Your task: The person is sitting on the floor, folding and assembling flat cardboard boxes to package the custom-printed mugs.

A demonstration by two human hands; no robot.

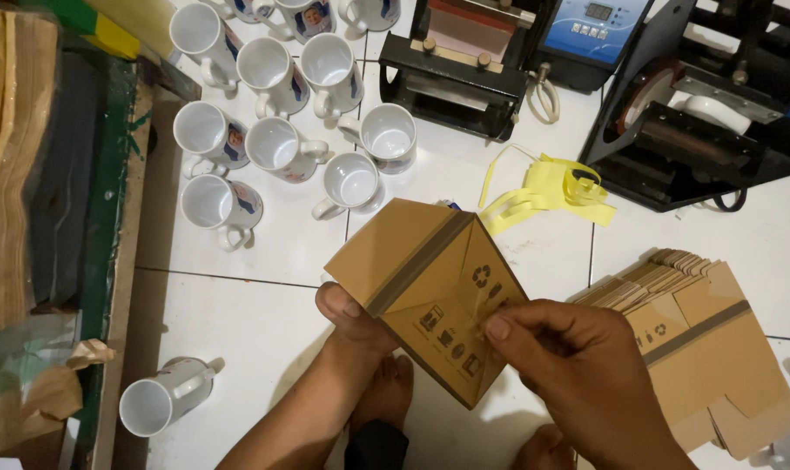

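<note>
We see the small cardboard box (425, 287) held up over the white tiled floor (255, 313), between both hands. The left hand (353, 324) supports its lower left edge, thumb pressed flat on the panel. The right hand (578, 365) pinches what looks like a flap at the box's right side.

Cardboard box (430, 292) between both hands, mugs (273, 113) behind left, flat box stack (699, 348) right, presses (699, 113) behind
</note>
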